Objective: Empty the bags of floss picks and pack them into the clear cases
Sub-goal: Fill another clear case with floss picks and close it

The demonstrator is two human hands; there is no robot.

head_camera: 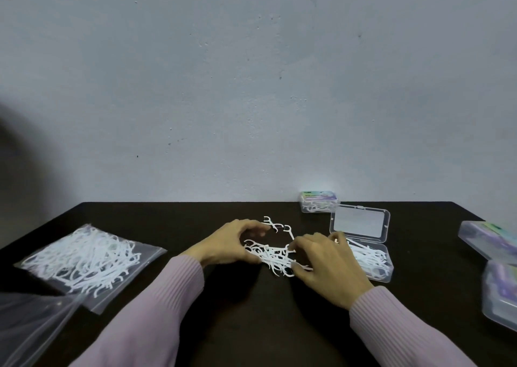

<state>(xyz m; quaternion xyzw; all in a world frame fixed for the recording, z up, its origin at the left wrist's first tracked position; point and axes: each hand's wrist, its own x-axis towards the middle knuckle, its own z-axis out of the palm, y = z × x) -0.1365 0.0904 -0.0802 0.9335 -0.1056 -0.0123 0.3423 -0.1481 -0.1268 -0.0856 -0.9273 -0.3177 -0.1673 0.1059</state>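
Resting on the dark table (251, 324), your two hands sit on each side of a loose pile of white picks (272, 256). Your left hand (223, 243) curls its fingers around the left edge of the pile and holds some picks. Your right hand (327, 263) bends its fingers down onto the right side of the pile and pinches picks there. A few stray picks (277, 225) lie just behind the pile.

Just beside your right hand sits an open case (363, 241). Its lid stands up at the back, and its tray is partly full of picks. Behind it, near the wall (251, 87), is a shut case (319, 201) with picks inside. Two more cases (498, 271) lie at the far right edge, blurry, so you cannot tell what is in them.

On the left lies a clear bag (84, 260), full of picks. Another bag (30, 327) lies in front of it, near you, and looks flat.
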